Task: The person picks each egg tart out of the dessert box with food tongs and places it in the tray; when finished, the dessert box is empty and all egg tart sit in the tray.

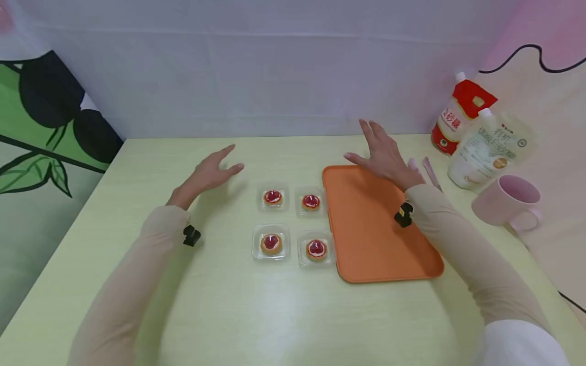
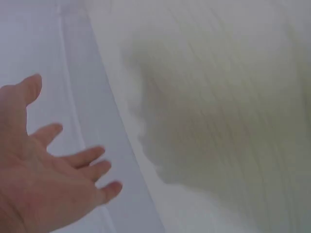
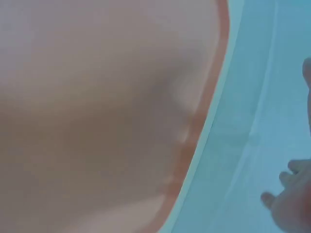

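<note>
My left hand [image 1: 208, 173] hovers above the table, left of the small tarts, fingers extended and holding nothing. In the left wrist view that hand [image 2: 48, 174] has its fingers spread, with a shadow on the tabletop beside it. Over the far part of the orange tray [image 1: 380, 239] my right hand [image 1: 382, 155] is raised, thumb apart from the fingers, nothing in it. Between the hands sit several red-topped tarts, each in a clear plastic box; one tart [image 1: 271, 244] is at the near left, another [image 1: 316, 249] at the near right against the tray's edge.
At the right stand a red-and-white pouch [image 1: 450, 124], a pale spouted pouch [image 1: 485, 150] and a pink mug [image 1: 505, 201]. Pink utensils [image 1: 430, 172] lie partly hidden behind the right wrist. A pale cloth wall [image 1: 274, 81] rises behind the table [image 1: 256, 315].
</note>
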### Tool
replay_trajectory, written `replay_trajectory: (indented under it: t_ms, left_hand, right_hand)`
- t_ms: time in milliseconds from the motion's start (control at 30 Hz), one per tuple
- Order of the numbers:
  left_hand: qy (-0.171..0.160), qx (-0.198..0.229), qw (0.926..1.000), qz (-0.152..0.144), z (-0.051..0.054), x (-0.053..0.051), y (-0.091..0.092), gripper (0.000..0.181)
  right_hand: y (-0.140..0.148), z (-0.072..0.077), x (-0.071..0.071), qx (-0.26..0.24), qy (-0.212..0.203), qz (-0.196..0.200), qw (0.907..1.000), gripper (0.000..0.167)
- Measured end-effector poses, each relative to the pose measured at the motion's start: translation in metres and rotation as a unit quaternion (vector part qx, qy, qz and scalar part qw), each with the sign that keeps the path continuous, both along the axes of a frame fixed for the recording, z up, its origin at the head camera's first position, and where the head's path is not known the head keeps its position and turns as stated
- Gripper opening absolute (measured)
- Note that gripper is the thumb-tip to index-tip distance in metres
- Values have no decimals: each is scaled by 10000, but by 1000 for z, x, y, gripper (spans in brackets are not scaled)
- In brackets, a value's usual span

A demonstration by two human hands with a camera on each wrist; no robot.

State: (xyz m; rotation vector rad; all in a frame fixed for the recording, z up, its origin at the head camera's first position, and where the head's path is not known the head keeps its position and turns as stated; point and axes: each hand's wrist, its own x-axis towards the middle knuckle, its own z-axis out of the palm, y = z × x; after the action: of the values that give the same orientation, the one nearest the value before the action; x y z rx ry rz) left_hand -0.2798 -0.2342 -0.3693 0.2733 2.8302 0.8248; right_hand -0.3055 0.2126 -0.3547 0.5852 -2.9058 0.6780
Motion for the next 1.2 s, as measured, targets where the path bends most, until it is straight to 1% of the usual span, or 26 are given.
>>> replay_trajectory:
  t_ms: [67, 133, 233, 333, 400, 500, 567, 700, 833, 933, 1067, 1200]
  left_hand:
    - [-274, 540, 9978, -282, -1, 2, 0, 77]
    - [-572, 956, 9922, -553, -1, 5, 0, 78]
    - [-909, 1337, 9825, -926, -3, 9, 2, 83]
    - [-1166, 1427, 9755, -1199, -6, 14, 4, 90]
    - [-1265, 1337, 9732, -1380, -8, 15, 5, 95]
    - [-1354, 1110, 9716, -1592, -11, 17, 7, 99]
    - [-1345, 952, 9718, -1686, -13, 17, 9, 101]
    - [-1320, 788, 9720, -1776, -18, 18, 13, 104]
    - [-1351, 695, 9710, -1847, -19, 19, 20, 109]
    - [-1280, 635, 9730, -1813, -18, 21, 24, 111]
    - [-916, 495, 9789, -1759, -21, 24, 28, 111]
    - [-483, 294, 9845, -1657, -29, 26, 31, 110]
  right_hand:
    - [-6, 3, 1, -242, 26, 175, 9996, 96]
    - [-12, 5, 2, -431, 32, 342, 9985, 96]
    - [-22, 6, 4, -622, 38, 581, 9964, 97]
    - [-38, 7, 7, -781, -125, 848, 9933, 98]
    - [-49, 9, 9, -819, -272, 1039, 9908, 99]
    - [-66, 10, 12, -710, -477, 1323, 9875, 101]
    - [-78, 12, 14, -617, -570, 1516, 9849, 101]
    - [-98, 12, 18, -472, -772, 1860, 9784, 99]
    - [-115, 14, 21, -307, -995, 2146, 9711, 92]
    - [-126, 15, 24, -144, -1128, 2372, 9648, 85]
    - [-140, 16, 28, 205, -1276, 2612, 9566, 77]
    - [-151, 12, 31, 503, -1385, 2678, 9521, 74]
